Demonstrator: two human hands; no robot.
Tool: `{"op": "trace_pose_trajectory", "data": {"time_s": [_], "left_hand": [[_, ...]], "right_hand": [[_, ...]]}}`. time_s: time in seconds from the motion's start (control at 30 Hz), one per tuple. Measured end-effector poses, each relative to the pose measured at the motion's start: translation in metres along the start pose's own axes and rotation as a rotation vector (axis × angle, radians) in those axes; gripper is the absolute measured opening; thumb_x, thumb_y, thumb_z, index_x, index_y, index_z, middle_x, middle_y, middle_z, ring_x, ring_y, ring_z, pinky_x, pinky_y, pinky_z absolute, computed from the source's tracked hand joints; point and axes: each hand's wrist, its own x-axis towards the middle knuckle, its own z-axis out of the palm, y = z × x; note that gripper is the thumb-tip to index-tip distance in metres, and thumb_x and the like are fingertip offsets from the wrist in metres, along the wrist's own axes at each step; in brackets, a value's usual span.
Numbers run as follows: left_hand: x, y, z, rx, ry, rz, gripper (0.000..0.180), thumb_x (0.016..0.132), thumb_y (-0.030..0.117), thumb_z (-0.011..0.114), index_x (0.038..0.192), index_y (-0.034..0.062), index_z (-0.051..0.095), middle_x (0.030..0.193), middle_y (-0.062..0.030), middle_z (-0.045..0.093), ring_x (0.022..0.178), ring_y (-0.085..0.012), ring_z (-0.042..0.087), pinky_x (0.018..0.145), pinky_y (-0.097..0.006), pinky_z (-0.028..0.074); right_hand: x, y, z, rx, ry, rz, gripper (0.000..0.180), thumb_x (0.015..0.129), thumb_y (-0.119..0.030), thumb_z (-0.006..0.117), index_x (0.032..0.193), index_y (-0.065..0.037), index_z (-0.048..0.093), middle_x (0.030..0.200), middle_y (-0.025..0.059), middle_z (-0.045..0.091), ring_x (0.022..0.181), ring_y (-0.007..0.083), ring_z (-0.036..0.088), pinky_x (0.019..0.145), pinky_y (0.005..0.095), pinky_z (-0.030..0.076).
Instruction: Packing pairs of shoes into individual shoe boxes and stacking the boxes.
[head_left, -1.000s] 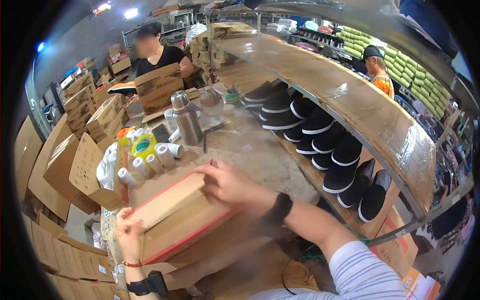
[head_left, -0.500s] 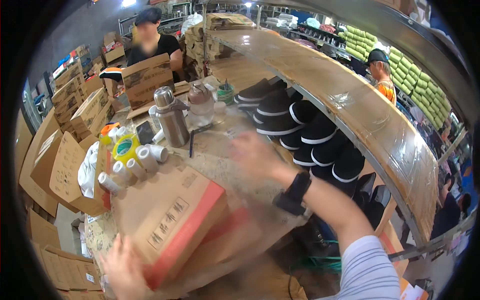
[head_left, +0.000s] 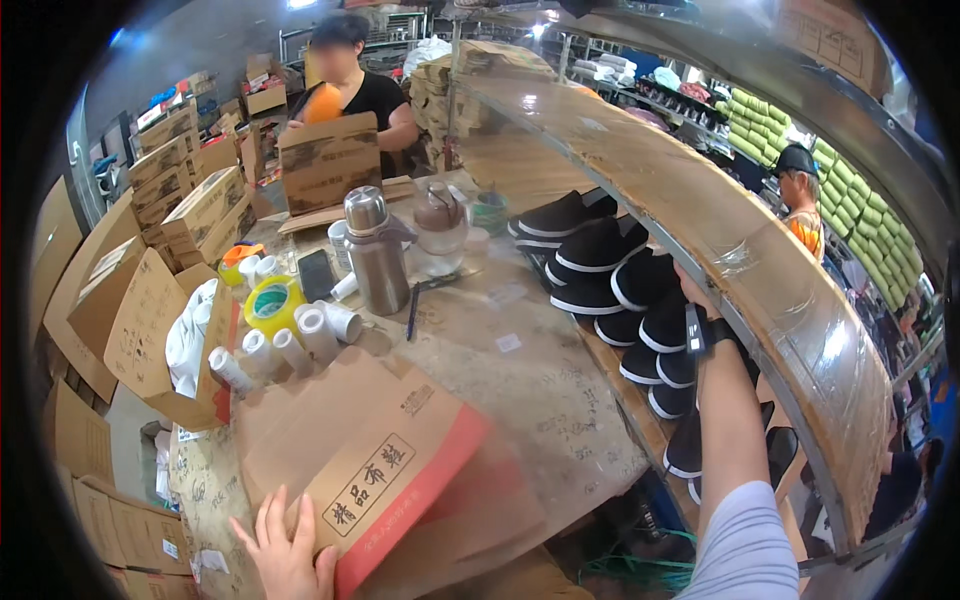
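A brown cardboard shoe box (head_left: 370, 470) with a red side lies tilted on the worktable (head_left: 520, 390) in front of me. My left hand (head_left: 285, 555) holds its near corner, fingers spread over the lid. My right hand (head_left: 689, 288) is stretched out to the right, among rows of black slip-on shoes with white soles (head_left: 600, 270) that are stacked under a curved wooden shelf (head_left: 700, 200). A black watch sits on that wrist. The shelf edge hides the fingers, so I cannot tell whether they grip a shoe.
A steel thermos (head_left: 375, 250), a glass teapot (head_left: 440, 230), a phone (head_left: 318, 272), a yellow tape roll (head_left: 272, 302) and white rolls (head_left: 300, 345) crowd the table's far left. Stacked cartons (head_left: 190, 190) line the left. One person (head_left: 355, 90) stands behind a carton, another person (head_left: 800, 190) at right.
My right hand left the box and swung right to the shoes under the shelf. The box has slid nearer and now lies with its printed lid up, held only by my left hand.
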Motion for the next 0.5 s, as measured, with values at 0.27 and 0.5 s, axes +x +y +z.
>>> {"op": "trace_pose_trajectory", "data": {"time_s": [0.27, 0.5], "left_hand": [[-0.015, 0.024, -0.024, -0.139, 0.265, 0.052, 0.057, 0.060, 0.002, 0.070, 0.117, 0.0040, 0.060, 0.096, -0.0117, 0.051, 0.089, -0.0297, 0.048, 0.080, -0.041, 0.036], [-0.036, 0.032, 0.028, -0.128, 0.415, 0.099, 0.038, 0.066, 0.009, 0.071, 0.103, 0.0127, 0.070, 0.095, -0.0073, 0.056, 0.089, -0.0266, 0.052, 0.083, -0.041, 0.035]], "right_hand": [[-0.134, -0.116, -0.052, 1.623, -0.590, 0.625, 0.033, 0.090, -0.017, 0.058, 0.120, -0.004, 0.057, 0.122, 0.0096, 0.059, 0.117, 0.0231, 0.052, 0.102, 0.0448, 0.040], [-0.281, -0.188, -0.075, 2.215, -0.875, 0.732, 0.032, 0.089, -0.016, 0.059, 0.118, -0.003, 0.058, 0.120, 0.0116, 0.059, 0.113, 0.0242, 0.055, 0.099, 0.0443, 0.043]]}}
